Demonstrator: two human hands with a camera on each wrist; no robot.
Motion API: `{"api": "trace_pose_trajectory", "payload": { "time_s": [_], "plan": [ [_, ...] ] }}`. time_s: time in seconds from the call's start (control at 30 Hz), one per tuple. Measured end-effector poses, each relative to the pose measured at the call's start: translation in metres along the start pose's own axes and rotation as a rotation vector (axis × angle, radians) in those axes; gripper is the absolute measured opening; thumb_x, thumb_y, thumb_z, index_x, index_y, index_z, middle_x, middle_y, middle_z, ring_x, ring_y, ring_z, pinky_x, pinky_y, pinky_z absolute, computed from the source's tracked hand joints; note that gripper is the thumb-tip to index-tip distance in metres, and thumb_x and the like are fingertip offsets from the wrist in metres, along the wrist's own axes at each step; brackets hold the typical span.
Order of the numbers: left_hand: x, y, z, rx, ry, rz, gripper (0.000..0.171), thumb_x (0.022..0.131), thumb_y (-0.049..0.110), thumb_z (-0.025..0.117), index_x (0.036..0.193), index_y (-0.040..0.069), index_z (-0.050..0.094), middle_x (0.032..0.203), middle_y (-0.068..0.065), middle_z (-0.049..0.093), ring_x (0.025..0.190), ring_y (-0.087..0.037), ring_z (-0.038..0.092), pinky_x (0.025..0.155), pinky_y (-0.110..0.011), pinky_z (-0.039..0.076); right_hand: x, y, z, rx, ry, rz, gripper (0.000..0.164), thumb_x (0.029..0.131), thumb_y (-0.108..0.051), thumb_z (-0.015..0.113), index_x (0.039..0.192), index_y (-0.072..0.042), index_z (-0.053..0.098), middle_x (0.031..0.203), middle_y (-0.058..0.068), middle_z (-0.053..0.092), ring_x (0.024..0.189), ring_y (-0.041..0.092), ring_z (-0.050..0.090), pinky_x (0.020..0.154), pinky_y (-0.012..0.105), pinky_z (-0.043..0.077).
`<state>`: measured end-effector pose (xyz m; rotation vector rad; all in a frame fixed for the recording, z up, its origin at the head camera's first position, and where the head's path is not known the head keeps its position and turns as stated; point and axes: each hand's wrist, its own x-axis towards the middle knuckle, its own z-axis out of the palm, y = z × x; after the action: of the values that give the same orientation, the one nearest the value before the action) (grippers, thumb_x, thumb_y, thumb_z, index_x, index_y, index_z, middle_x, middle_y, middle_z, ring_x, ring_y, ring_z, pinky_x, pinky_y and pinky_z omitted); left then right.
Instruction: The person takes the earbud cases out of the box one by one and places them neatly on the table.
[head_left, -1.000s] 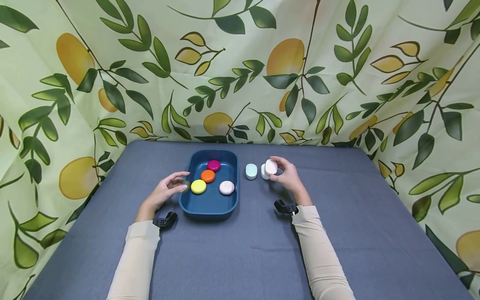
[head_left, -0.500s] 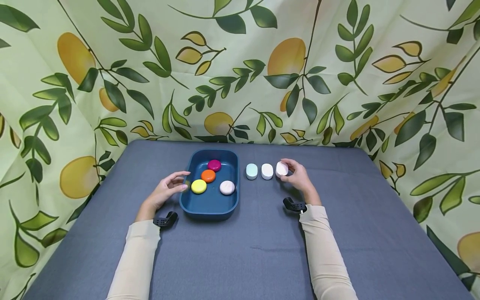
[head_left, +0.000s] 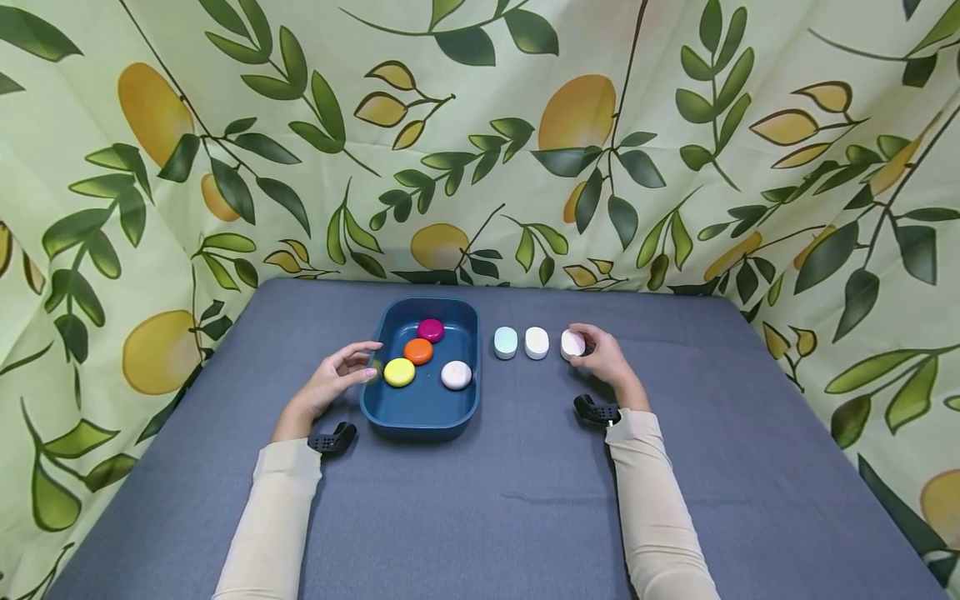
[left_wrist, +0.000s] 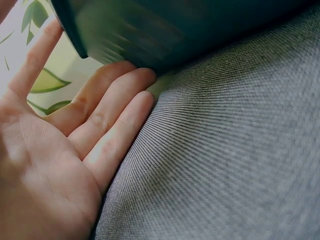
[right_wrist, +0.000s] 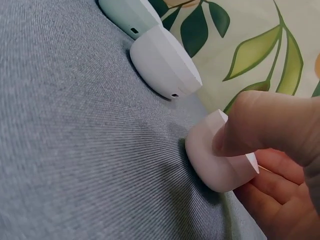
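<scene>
My right hand [head_left: 606, 360] pinches a small pale pink rounded case [right_wrist: 212, 155] between thumb and fingers; it stands on the cloth at the right end of a short row. To its left are a white rounded case [head_left: 536, 343] and a mint one [head_left: 506, 342], each with a small dark slot low on its side in the right wrist view. My left hand [head_left: 333, 383] rests with relaxed fingers against the left side of a dark blue tray [head_left: 420, 417]. In the left wrist view, fingertips [left_wrist: 142, 77] lie at the tray's lower wall.
In the tray lie a magenta disc [head_left: 431, 331], an orange disc [head_left: 417, 351], a yellow disc [head_left: 399, 372] and a whitish disc [head_left: 456, 375], all rounded and glossy. Grey-blue cloth [head_left: 480, 517] covers the table. A leaf-patterned curtain [head_left: 480, 100] hangs behind it.
My right hand has carried the pale pink case rightward from in front of the white case and down to the end of the row. The left hand stays at the tray.
</scene>
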<state>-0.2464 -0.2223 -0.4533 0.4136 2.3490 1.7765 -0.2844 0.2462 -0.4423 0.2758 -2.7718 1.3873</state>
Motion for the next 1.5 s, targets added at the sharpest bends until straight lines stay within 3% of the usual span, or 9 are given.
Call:
{"api": "trace_pose_trajectory", "payload": {
  "time_s": [0.2,0.3,0.33,0.43,0.53,0.57,0.8,1.07,1.5],
  "plan": [
    [0.000,0.000,0.001,0.011,-0.003,-0.001,0.051,0.092,0.017,0.062,0.140,0.006,0.046,0.136,-0.022,0.049,0.102,0.003,0.056,0.087,-0.014,0.046,0.001,0.005,0.001,0.026,-0.014,-0.033,0.058,0.075,0.011,0.065,0.130,0.016,0.047,0.131,0.036,0.052,0.119,0.044,0.053,0.102,0.043,0.043],
    [0.000,0.000,0.000,0.000,-0.005,0.002,0.052,0.092,0.016,0.061,0.140,0.004,0.044,0.138,-0.025,0.047,0.101,0.003,0.056,0.087,-0.014,0.046,0.001,0.006,0.002,0.039,-0.018,-0.043,0.058,0.075,0.012,0.065,0.130,0.016,0.046,0.131,0.036,0.052,0.118,0.042,0.053,0.094,0.022,0.043],
    [0.000,0.000,0.000,-0.003,-0.006,0.004,0.052,0.093,0.016,0.061,0.140,0.003,0.044,0.138,-0.027,0.047,0.101,0.003,0.056,0.087,-0.013,0.046,0.001,0.006,0.002,0.038,-0.017,-0.043,0.058,0.075,0.012,0.065,0.130,0.016,0.046,0.131,0.036,0.052,0.118,0.042,0.053,0.093,0.020,0.042],
    [0.000,0.000,0.000,-0.010,-0.006,0.003,0.052,0.093,0.014,0.060,0.140,0.002,0.043,0.139,-0.028,0.046,0.102,0.003,0.056,0.087,-0.013,0.046,0.001,0.005,0.001,0.042,-0.016,-0.042,0.059,0.075,0.012,0.064,0.131,0.017,0.046,0.132,0.036,0.051,0.121,0.044,0.053,0.099,0.027,0.044],
    [0.000,0.001,0.000,-0.009,-0.005,0.001,0.052,0.093,0.015,0.060,0.140,0.002,0.044,0.139,-0.028,0.046,0.102,0.002,0.056,0.087,-0.014,0.046,0.002,0.003,-0.001,0.062,-0.021,-0.030,0.061,0.076,0.011,0.064,0.133,0.017,0.043,0.135,0.037,0.049,0.127,0.047,0.049,0.110,0.051,0.037],
    [0.000,0.001,-0.001,-0.009,-0.005,0.000,0.052,0.093,0.015,0.060,0.140,0.002,0.044,0.139,-0.028,0.046,0.102,0.002,0.056,0.087,-0.014,0.046,0.002,0.002,-0.001,0.076,-0.023,-0.024,0.061,0.077,0.011,0.063,0.134,0.017,0.042,0.136,0.037,0.047,0.129,0.048,0.046,0.112,0.054,0.034],
    [0.000,0.001,0.000,0.006,0.004,-0.012,0.051,0.092,0.017,0.061,0.140,0.006,0.046,0.137,-0.026,0.048,0.102,0.002,0.056,0.087,-0.014,0.046,0.001,-0.013,-0.007,0.129,-0.012,0.019,0.065,0.081,0.007,0.064,0.140,0.014,0.037,0.147,0.033,0.038,0.141,0.047,0.032,0.118,0.051,0.026],
    [0.000,0.001,0.000,0.013,0.003,-0.039,0.053,0.092,0.020,0.062,0.141,0.008,0.045,0.138,-0.023,0.048,0.102,0.001,0.056,0.088,-0.015,0.046,-0.002,-0.035,-0.012,0.161,0.015,-0.037,0.065,0.084,-0.001,0.069,0.141,0.007,0.039,0.147,0.031,0.041,0.140,0.043,0.037,0.117,0.050,0.029],
    [-0.001,0.003,0.001,0.019,0.003,-0.016,0.051,0.093,0.019,0.061,0.140,0.009,0.046,0.137,-0.024,0.048,0.103,0.003,0.056,0.088,-0.014,0.046,-0.007,-0.069,-0.001,0.249,-0.046,-0.101,0.062,0.084,0.000,0.068,0.140,0.005,0.042,0.143,0.029,0.047,0.136,0.040,0.044,0.116,0.047,0.032]
  ]
}}
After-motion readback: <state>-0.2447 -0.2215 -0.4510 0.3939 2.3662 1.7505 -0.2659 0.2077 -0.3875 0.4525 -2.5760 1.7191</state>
